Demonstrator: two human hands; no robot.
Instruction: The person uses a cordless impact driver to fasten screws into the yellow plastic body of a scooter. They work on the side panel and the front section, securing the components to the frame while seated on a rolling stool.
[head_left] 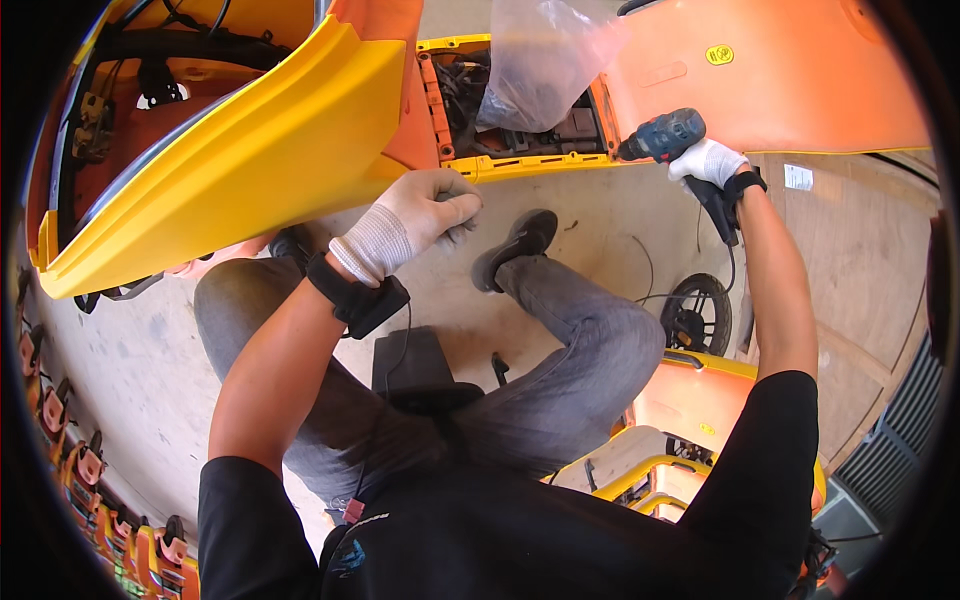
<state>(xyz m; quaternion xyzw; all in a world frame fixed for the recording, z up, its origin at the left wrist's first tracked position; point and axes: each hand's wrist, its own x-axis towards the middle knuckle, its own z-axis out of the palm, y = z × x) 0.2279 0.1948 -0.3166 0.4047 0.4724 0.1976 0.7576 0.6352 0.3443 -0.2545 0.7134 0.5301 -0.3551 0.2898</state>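
My right hand (708, 163), in a white glove, is wrapped round the handle of a blue and black cordless drill (664, 135). The drill's front end points left, at the right end of an open compartment (607, 115) in an orange and yellow vehicle body. My left hand (432, 212), also gloved, is closed with its thumb against curled fingers, just below the compartment's yellow front edge (530, 165). Whatever its fingers may hold is hidden. Inside the compartment are dark parts and wiring (462, 90). A clear plastic bag (540, 65) lies partly over them.
A large yellow and orange body panel (250, 150) curves up at the left. To the right stretches a smooth orange panel (780, 80). A black wheel (697, 315) and more yellow-orange vehicles (690, 400) are beside my leg. Several orange vehicles (85, 465) line the lower left.
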